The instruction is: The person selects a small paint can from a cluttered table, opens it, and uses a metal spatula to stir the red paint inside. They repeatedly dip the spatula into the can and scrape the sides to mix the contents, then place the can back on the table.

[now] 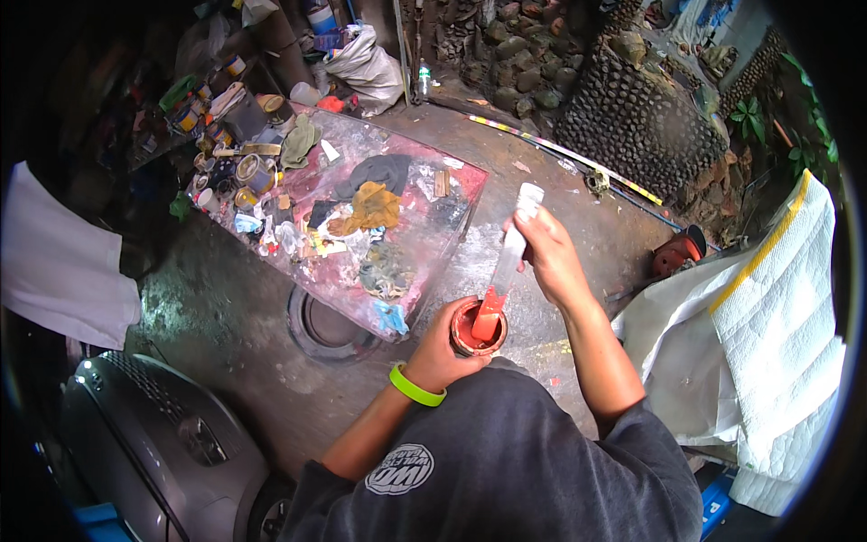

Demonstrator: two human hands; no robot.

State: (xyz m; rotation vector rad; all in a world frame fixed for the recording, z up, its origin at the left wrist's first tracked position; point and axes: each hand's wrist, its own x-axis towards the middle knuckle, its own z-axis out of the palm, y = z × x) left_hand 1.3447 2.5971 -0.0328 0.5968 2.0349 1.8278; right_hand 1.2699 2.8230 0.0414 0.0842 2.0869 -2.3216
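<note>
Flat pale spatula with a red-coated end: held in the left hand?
No: the right hand grips the flat pale spatula, while the left hand holds the round red-smeared container.

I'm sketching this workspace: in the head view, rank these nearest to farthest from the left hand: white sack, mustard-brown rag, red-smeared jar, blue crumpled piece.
1. Red-smeared jar: held in the left hand.
2. Blue crumpled piece: leftward, on the table's near corner.
3. Mustard-brown rag: farther up, mid-table.
4. White sack: beyond the far edge.

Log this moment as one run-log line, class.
left hand: around open jar | right hand: holding flat strip, reddish end in jar's mouth
</note>
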